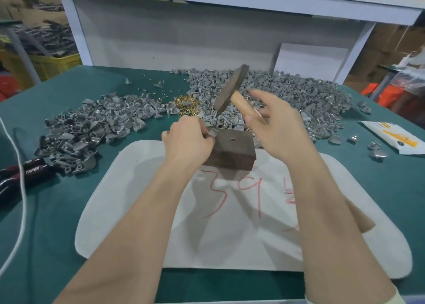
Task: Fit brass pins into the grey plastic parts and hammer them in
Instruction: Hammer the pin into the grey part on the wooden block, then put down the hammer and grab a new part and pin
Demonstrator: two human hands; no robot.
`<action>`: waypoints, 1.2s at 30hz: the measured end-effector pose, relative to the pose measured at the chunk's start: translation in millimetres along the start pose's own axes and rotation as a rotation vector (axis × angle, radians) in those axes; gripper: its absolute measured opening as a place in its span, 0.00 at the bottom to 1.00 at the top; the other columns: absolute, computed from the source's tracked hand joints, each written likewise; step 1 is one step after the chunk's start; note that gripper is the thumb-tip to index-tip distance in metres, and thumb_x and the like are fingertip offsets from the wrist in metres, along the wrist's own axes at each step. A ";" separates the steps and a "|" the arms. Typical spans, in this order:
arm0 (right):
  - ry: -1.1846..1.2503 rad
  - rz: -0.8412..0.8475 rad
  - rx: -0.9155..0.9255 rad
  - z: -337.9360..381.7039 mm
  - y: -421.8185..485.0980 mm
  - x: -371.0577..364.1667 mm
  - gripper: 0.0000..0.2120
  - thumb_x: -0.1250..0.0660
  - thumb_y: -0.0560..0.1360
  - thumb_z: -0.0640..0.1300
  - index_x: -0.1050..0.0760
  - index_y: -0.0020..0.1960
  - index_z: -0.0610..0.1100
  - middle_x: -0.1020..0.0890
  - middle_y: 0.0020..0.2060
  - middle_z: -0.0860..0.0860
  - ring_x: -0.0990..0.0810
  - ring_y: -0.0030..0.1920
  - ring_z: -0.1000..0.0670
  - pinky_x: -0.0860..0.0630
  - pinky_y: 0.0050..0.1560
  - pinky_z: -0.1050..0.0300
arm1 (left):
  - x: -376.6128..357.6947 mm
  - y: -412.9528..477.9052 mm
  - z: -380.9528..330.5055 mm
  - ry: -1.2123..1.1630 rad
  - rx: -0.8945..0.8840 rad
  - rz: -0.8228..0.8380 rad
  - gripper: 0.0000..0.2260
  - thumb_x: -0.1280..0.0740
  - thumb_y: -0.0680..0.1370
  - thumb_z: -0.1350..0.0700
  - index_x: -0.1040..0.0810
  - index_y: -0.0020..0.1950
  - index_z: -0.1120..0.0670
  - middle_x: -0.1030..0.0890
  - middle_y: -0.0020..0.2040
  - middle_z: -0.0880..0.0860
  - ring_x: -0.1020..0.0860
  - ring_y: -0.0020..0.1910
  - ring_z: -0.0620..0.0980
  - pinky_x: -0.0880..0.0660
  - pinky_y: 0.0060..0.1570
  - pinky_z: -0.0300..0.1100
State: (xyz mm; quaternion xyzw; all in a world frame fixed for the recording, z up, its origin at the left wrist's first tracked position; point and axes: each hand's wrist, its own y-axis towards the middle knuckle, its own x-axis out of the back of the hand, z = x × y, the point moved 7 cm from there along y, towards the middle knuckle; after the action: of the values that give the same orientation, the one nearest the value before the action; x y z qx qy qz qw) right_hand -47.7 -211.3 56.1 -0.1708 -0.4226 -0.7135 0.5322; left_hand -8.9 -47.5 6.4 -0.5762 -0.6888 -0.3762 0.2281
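Note:
My left hand (187,140) pinches a grey plastic part (212,133) against the top left corner of a dark block (232,148). A small pin (232,139) lies loose on the block's top. My right hand (279,129) holds a hammer by its wooden handle (239,102). The hammer's dark head (231,88) is raised and tilted above the block. A heap of brass pins (186,103) lies just behind the block. Grey plastic parts are piled to the left (92,124) and behind right (299,96).
The block stands on a white pad (230,223) with red marks, on a green table (57,211). A black tool (23,172) and a white cord (21,188) lie at the left edge. A white packet (395,138) sits at the right, with loose grey parts near it.

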 end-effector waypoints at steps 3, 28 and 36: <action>-0.018 -0.003 -0.002 -0.9 0.1 0.2 0.20 0.36 0.77 0.41 0.28 0.66 0.54 0.21 0.58 0.55 0.25 0.57 0.53 0.35 0.50 0.66 | 0.2 0.7 0.4 -0.003 0.002 -0.001 0.02 0.34 0.75 0.55 0.21 0.45 0.51 0.20 0.50 0.53 0.24 0.53 0.58 0.34 0.57 0.48; -0.024 0.101 -0.346 -58.7 9.5 -24.2 0.19 0.38 0.75 0.61 0.22 0.51 0.46 0.17 0.45 0.43 0.23 0.41 0.42 0.22 0.51 0.44 | -1.6 -2.8 -2.2 -0.014 -0.010 0.109 0.04 0.34 0.77 0.53 0.25 0.42 0.47 0.19 0.49 0.48 0.24 0.57 0.53 0.35 0.60 0.48; -0.199 0.111 -0.414 -75.9 4.2 -25.6 0.16 0.38 0.77 0.57 0.20 0.51 0.46 0.18 0.41 0.48 0.23 0.45 0.43 0.29 0.44 0.55 | 3.5 -3.2 -0.5 -0.035 0.017 0.078 0.05 0.35 0.77 0.54 0.26 0.41 0.48 0.21 0.43 0.47 0.23 0.54 0.53 0.31 0.61 0.50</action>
State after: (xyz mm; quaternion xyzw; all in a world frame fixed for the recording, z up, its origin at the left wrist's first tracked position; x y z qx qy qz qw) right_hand -18.6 -255.4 -4.3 -0.3688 -0.3077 -0.7341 0.4801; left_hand -12.8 -45.9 8.5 -0.6071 -0.6730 -0.3509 0.2354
